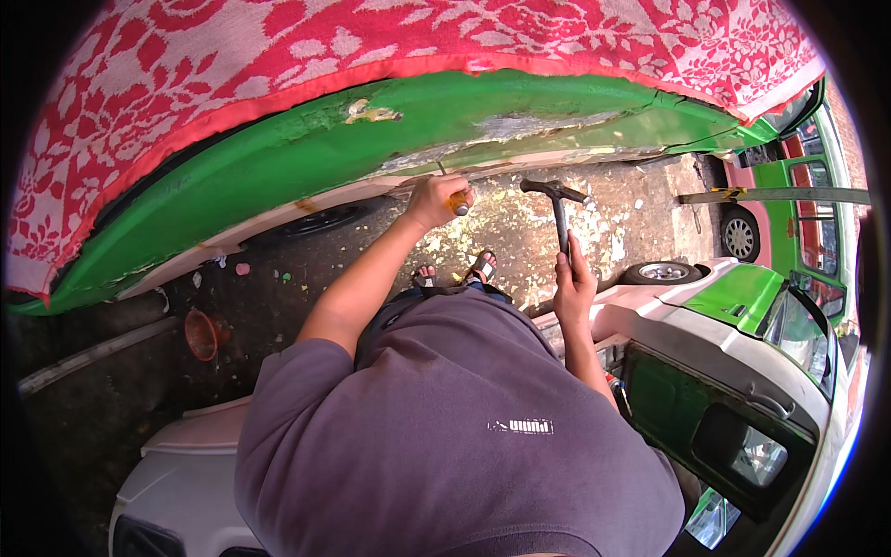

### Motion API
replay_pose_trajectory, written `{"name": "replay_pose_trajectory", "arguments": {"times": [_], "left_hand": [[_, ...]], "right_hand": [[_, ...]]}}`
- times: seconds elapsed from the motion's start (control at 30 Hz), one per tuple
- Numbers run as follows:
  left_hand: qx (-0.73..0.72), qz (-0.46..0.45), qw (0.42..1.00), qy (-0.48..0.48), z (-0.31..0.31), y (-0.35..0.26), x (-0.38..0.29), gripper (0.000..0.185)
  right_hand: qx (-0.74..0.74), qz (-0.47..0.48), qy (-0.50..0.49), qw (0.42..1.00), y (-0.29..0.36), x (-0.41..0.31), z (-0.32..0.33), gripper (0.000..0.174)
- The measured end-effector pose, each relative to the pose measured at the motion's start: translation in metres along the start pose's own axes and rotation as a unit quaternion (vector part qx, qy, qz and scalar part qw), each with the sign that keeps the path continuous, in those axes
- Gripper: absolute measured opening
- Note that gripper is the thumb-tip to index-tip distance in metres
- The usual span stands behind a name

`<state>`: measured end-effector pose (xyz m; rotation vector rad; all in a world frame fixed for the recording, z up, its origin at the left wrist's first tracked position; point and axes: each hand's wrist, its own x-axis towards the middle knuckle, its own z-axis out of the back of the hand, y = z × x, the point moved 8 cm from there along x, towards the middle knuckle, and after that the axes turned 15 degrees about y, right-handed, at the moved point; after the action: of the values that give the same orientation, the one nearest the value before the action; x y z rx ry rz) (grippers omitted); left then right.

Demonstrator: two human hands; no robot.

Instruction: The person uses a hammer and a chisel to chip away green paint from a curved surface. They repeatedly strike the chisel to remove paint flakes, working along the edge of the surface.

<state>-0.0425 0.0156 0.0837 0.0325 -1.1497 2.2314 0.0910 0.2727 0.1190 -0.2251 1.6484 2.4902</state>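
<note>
My left hand [433, 200] grips a tool with an amber handle [458, 203] and a metal butt end, perhaps a screwdriver or a chisel. Its thin shaft points towards the lower part of a green vehicle body panel [278, 167]; whether the tip touches the metal cannot be seen clearly. In my right hand [576, 285] is a hammer [559, 212], held upright by the dark handle. The hammer head is to the right of the amber handle, apart from it. Bare, scraped metal [536, 127] shows along the panel, and a chipped patch [374, 111] lies further left.
A red and white floral cloth [418, 31] drapes over the vehicle's top. Paint flakes litter the floor [508, 216]. An orange basin [201, 335] stands at left. Behind me on the right is an open vehicle door [724, 397]; another green vehicle [773, 198] stands at far right.
</note>
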Motion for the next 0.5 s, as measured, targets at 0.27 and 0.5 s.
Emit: {"name": "replay_pose_trajectory", "arguments": {"times": [0.27,0.5], "left_hand": [[0.025,0.022,0.998,0.058,-0.001,0.000,0.014,0.014],[0.011,0.017,0.997,0.077,-0.006,0.003,0.010,0.021]], "right_hand": [[-0.021,0.038,0.013,0.999,0.009,0.018,0.001,0.044],[0.016,0.018,0.034,0.999,0.007,0.028,0.000,0.041]]}}
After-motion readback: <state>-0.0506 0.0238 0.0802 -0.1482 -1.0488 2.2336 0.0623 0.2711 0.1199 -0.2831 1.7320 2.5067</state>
